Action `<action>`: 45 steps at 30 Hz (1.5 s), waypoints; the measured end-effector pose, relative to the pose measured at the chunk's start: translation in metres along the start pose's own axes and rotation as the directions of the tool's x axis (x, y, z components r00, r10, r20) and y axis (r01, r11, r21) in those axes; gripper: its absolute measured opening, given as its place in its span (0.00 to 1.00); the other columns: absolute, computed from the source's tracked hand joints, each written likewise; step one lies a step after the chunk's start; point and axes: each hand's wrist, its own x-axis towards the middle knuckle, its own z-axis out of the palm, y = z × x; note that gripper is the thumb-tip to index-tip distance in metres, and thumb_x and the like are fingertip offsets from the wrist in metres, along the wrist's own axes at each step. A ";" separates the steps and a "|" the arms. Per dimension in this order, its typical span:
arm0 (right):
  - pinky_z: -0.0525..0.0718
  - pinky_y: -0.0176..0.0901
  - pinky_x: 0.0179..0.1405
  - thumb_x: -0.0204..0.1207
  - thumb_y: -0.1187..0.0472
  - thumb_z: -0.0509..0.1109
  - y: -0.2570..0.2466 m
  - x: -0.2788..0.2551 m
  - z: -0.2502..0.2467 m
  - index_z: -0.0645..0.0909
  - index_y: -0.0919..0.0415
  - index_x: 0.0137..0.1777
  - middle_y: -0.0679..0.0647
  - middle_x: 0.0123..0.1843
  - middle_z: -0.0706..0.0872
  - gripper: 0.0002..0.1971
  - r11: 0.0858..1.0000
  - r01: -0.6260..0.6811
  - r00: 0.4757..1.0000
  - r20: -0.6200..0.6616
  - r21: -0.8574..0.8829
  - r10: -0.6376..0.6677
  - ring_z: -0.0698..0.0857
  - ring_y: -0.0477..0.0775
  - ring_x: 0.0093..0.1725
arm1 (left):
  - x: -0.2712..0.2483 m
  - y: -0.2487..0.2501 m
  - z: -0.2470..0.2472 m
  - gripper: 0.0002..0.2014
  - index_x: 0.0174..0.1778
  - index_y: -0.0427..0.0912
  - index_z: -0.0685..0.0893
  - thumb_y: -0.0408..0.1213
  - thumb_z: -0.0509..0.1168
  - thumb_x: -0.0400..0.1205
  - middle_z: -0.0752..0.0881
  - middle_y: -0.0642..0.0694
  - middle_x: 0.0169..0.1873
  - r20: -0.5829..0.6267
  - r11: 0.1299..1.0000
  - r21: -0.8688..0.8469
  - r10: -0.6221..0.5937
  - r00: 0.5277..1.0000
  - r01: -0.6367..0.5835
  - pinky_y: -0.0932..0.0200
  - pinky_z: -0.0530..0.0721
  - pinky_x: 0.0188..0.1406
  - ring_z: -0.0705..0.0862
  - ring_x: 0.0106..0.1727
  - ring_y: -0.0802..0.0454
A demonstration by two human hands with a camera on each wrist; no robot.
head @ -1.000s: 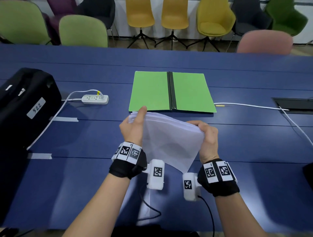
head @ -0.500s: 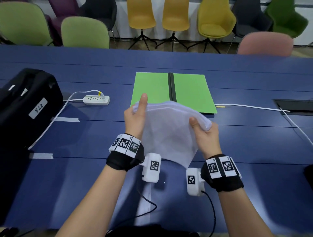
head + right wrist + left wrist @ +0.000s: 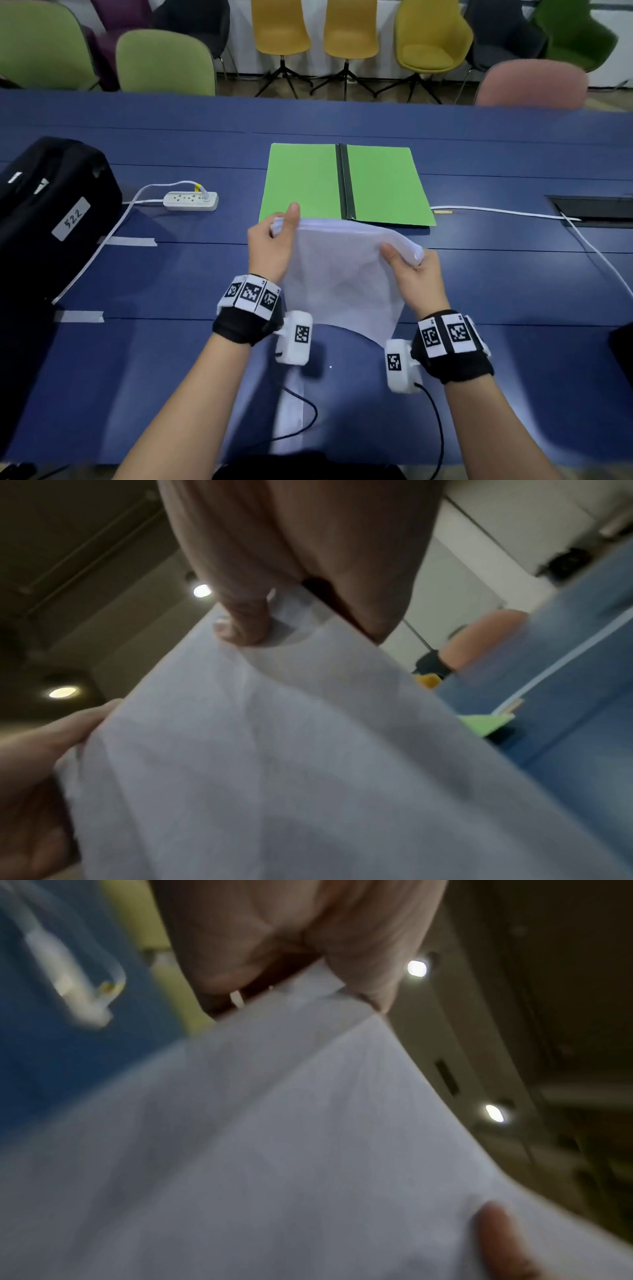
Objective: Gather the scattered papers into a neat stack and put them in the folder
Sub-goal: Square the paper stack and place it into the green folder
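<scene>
A stack of white papers [image 3: 342, 274] hangs in the air above the blue table [image 3: 171, 377], held upright and bowed. My left hand [image 3: 274, 240] pinches its upper left corner, thumb on the near face. My right hand [image 3: 411, 270] grips the upper right corner, thumb on the near face and fingers behind. The wrist views show the papers [image 3: 274, 1137] [image 3: 291, 750] close up between thumb and fingers. The green folder [image 3: 346, 185] lies open and flat on the table just beyond the papers, black spine in the middle.
A black bag [image 3: 51, 212] sits at the left. A white power strip [image 3: 190, 200] with its cord lies left of the folder. A white cable [image 3: 496, 210] runs to a table hatch [image 3: 596, 212] at the right. Chairs [image 3: 164, 65] line the far side.
Both hands raised the paper stack and carried it slightly forward toward the folder's near edge. The right thumb shifted onto the near face of the stack.
</scene>
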 end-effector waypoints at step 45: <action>0.84 0.28 0.34 0.69 0.67 0.76 0.075 -0.002 -0.012 0.85 0.58 0.49 0.41 0.38 0.92 0.09 0.901 -0.264 0.964 0.081 0.345 0.252 0.90 0.38 0.38 | -0.011 -0.071 -0.035 0.22 0.47 0.46 0.87 0.52 0.78 0.61 0.91 0.55 0.41 0.125 0.910 -0.215 -0.335 0.934 0.355 0.58 0.81 0.51 0.88 0.41 0.58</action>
